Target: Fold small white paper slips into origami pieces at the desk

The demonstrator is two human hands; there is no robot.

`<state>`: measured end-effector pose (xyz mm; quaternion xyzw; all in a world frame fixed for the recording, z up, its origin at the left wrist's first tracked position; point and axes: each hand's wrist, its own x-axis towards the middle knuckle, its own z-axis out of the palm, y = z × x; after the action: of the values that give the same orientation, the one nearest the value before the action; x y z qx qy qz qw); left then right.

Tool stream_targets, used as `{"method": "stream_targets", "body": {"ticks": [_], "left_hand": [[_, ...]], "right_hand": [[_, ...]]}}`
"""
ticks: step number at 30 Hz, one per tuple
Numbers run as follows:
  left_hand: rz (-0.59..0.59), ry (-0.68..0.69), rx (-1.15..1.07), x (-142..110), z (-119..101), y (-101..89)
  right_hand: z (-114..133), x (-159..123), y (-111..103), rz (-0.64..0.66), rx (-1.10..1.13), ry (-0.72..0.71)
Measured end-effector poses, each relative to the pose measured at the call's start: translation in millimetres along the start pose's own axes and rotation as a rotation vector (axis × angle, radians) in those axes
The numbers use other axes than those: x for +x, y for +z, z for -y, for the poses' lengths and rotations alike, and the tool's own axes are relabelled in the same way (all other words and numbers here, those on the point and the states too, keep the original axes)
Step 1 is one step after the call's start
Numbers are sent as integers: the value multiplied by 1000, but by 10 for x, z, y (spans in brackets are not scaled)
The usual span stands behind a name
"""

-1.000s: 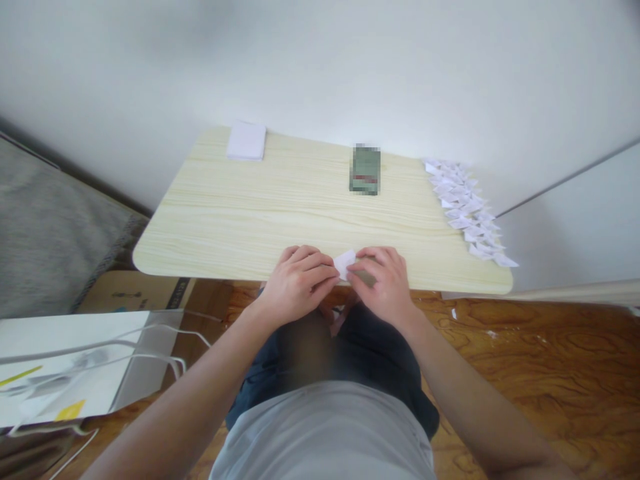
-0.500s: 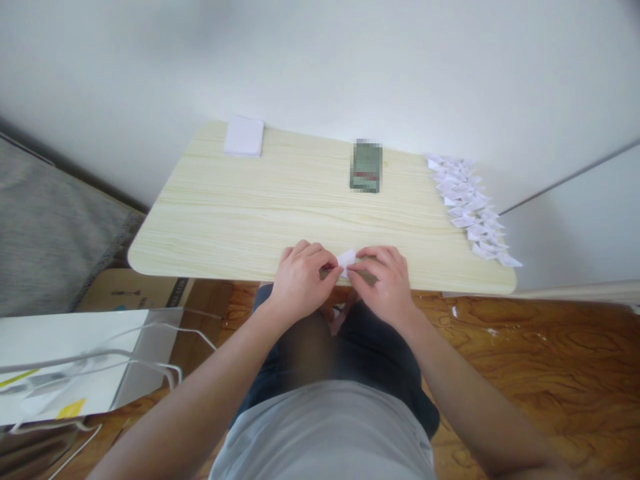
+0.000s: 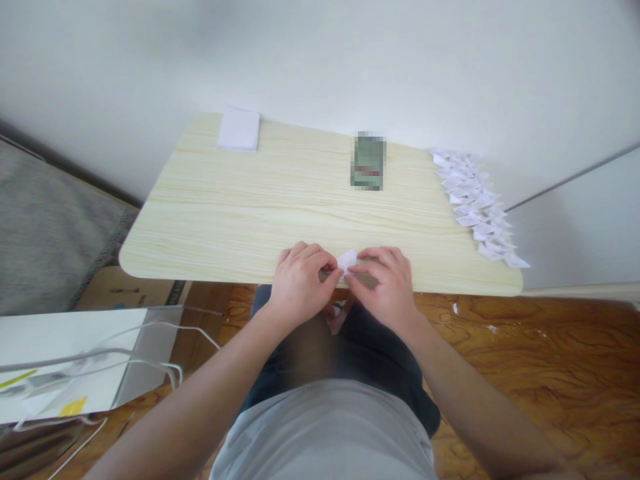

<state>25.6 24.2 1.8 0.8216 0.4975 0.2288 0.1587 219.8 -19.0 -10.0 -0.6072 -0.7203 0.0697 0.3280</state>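
A small piece of folded white paper (image 3: pixel 347 259) is held at the front edge of the pale wooden table (image 3: pixel 280 193). My left hand (image 3: pixel 306 277) pinches its left side between thumb and forefinger. From the right, my right hand (image 3: pixel 383 280) grips the same paper with thumb and fingertips. Parts of the paper are covered by my fingers, so its exact folded shape is hard to make out.
Many small folded white paper pieces (image 3: pixel 473 200) lie in rows along the table's right end. A stack of white paper squares (image 3: pixel 239 130) sits at the back left. A pixelated greenish object (image 3: pixel 369 161) lies at the back middle. White cables (image 3: pixel 160 325) run at lower left.
The view has shifted slightly over the table. Both hands keep their hold on the folded paper, with only a tiny movement of the right thumb and fingers.
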Motion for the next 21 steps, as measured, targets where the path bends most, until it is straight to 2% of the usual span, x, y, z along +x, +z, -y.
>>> {"method": "stream_targets", "body": {"ticks": [11,21], "left_hand": [[24,24,-21,16,48,-21],[-8,150,-44,-38,192,-100]], "right_hand": [[27,14,-23,25,11,16],[17,24,-54,44,30,18]]}}
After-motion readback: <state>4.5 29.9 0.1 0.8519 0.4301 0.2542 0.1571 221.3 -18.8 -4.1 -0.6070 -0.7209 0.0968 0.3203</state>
